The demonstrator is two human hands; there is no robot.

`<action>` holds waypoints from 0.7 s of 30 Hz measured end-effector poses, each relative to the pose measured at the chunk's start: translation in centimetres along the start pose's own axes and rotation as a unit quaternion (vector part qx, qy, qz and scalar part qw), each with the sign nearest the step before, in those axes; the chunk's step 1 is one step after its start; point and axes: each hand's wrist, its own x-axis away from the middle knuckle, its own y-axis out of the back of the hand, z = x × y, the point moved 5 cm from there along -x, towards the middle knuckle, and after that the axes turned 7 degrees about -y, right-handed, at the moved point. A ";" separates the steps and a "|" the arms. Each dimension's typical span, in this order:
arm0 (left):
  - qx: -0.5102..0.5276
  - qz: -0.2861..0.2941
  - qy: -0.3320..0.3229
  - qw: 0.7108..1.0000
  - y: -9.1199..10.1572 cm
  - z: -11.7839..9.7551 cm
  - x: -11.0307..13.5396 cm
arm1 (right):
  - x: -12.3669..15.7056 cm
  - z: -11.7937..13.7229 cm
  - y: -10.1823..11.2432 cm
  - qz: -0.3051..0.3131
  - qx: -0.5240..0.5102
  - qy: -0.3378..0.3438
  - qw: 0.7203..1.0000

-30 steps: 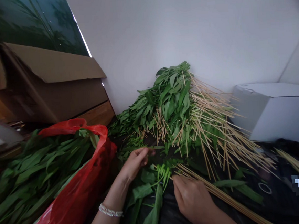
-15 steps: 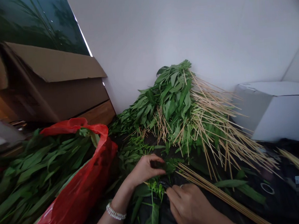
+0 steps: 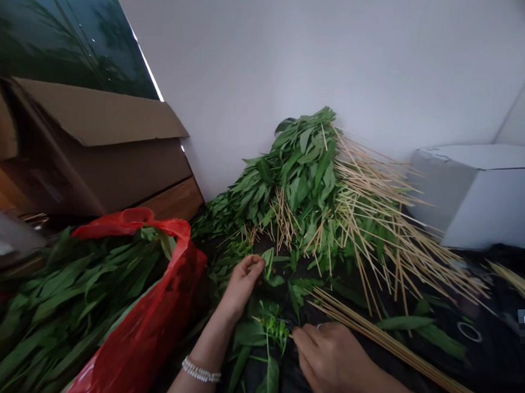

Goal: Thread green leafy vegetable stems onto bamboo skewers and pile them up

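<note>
My left hand (image 3: 241, 283), with a bead bracelet on the wrist, reaches forward and pinches a small green leaf (image 3: 268, 262) at the foot of a big heap of leafy greens threaded on bamboo skewers (image 3: 317, 192). My right hand (image 3: 332, 360) is closed on a bundle of bamboo skewers (image 3: 383, 338) that runs off to the lower right. A small bunch of green stems (image 3: 273, 329) sits at the skewer tips by my right thumb. Loose leaves lie on the black sheet under both hands.
A red plastic bag (image 3: 133, 346) full of long green leaves sits at the left. Behind it stand cardboard boxes (image 3: 90, 149). A white box (image 3: 485, 194) is at the right against the white wall. More skewers (image 3: 519, 285) lie at the far right.
My left hand came back to the stems by my right hand, then reached forward again to the pile's foot and pinched a leaf. My right hand has barely moved.
</note>
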 end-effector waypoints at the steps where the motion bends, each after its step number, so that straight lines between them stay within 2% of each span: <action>1: 0.009 0.003 0.008 1.000 -0.1 0.0 0.1 | 0.0 0.0 0.0 -0.002 -0.002 -0.001 1.000; 9: 0.031 0.024 0.019 0.999 -0.7 0.0 0.3 | 0.1 -0.1 0.1 0.002 -0.009 -0.008 1.000; 15: 0.025 0.076 -0.004 0.997 -1.2 -0.2 0.5 | 0.0 -0.1 0.1 -0.003 -0.006 -0.008 1.000; 21: -0.019 0.037 -0.040 0.998 -0.9 0.3 0.3 | 0.1 -0.3 -0.2 -0.006 -0.015 -0.024 1.000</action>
